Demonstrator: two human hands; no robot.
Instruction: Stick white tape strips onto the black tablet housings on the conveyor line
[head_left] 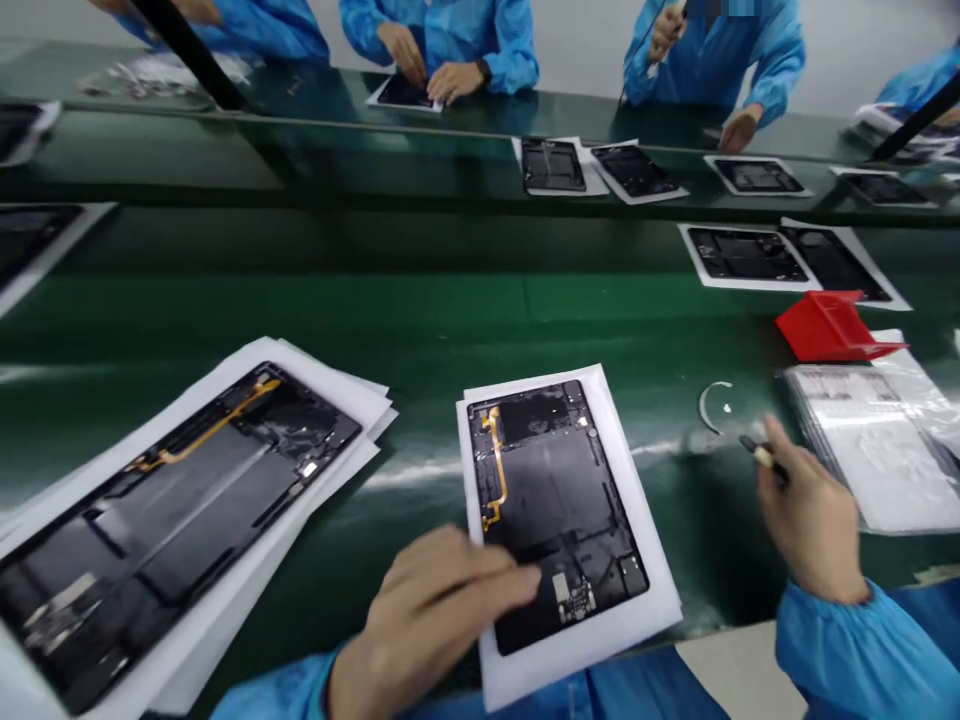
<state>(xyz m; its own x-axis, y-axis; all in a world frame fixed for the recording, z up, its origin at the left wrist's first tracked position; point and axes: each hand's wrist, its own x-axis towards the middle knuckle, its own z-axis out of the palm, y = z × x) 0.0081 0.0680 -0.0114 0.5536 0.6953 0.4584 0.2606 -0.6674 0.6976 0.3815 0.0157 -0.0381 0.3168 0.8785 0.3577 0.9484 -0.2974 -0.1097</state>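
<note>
My left hand (442, 600) reaches over the lower left edge of an opened tablet housing (555, 500), its fingers stretched out and holding nothing. Whether the fingertips touch the housing, I cannot tell. The black housing carries an orange flex cable (499, 470) along its left side and rests on white sheets (637, 470). To the right, away from the housing, my right hand (814, 515) is closed on a short dark tool with a pale part (765, 457), blurred, its kind unclear. A white curved strip (710, 405) lies just beyond that hand.
At left, a larger-looking tablet housing (217, 480) lies on stacked white sheets. A red bin (825, 328) and clear plastic trays (870, 420) stand at right. More housings (746, 255) lie along the raised shelf and bench. Co-workers in blue sleeves (510, 45) sit opposite.
</note>
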